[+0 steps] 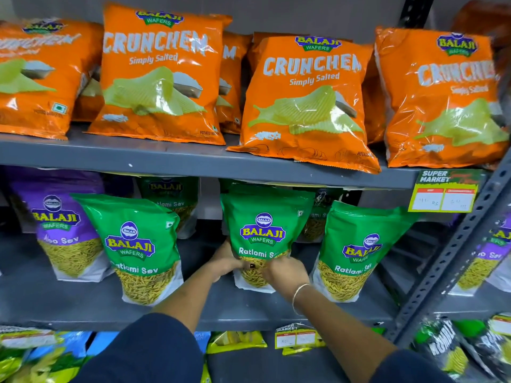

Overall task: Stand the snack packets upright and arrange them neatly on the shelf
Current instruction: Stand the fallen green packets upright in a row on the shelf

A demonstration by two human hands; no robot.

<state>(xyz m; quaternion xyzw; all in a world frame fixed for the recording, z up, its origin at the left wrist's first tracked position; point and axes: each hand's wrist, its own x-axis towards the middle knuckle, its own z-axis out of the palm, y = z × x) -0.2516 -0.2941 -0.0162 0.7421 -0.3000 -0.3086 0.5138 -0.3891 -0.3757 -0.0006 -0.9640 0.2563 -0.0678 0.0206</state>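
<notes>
Both hands are working the middle green Ratlami Sev packet [262,236] on the middle shelf [249,308]. Left hand [228,261] and right hand [284,270] are clamping its lower sides. Best move, I judge: squaring the base flat, lining it up with the neighbouring green packet [138,244].

Upper shelf price tag [444,191]: green card, right, hanging off the grey board's front edge.
Lower shelf price tag [296,337]: yellow card, near, centre.
Upright post [453,257]: grey perforated metal, right, slanting.
</notes>
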